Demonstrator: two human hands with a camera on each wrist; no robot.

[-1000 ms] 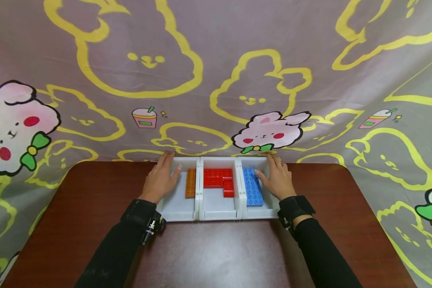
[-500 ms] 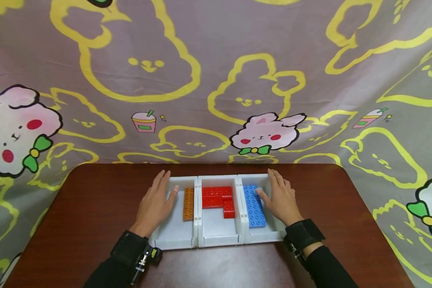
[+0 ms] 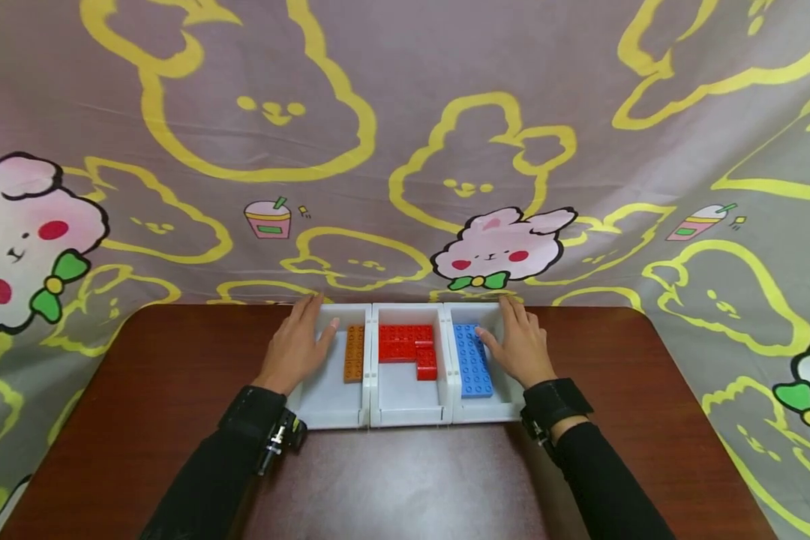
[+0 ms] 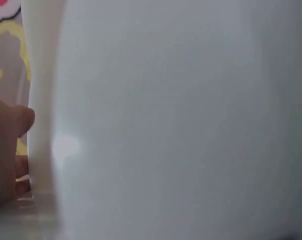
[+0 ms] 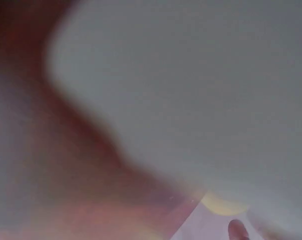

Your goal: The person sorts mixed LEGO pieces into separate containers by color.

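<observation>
While the white three-compartment tray (image 3: 405, 416) sits at the table's (image 3: 142, 390) far edge, my left hand (image 3: 297, 346) and right hand (image 3: 521, 348) press its outer walls, fingers straight, thumbs inside near orange brick (image 3: 354, 352) and blue brick (image 3: 472, 360).

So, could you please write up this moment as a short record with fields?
surface: brown table
bins: three white bins side by side at the table's far edge
left bin: orange brick
middle bin: red bricks
right bin: blue plate
left hand: fingers straight, on the left bin's outer wall
right hand: fingers straight, on the right bin's outer wall
backdrop: bunny-print cloth
</observation>
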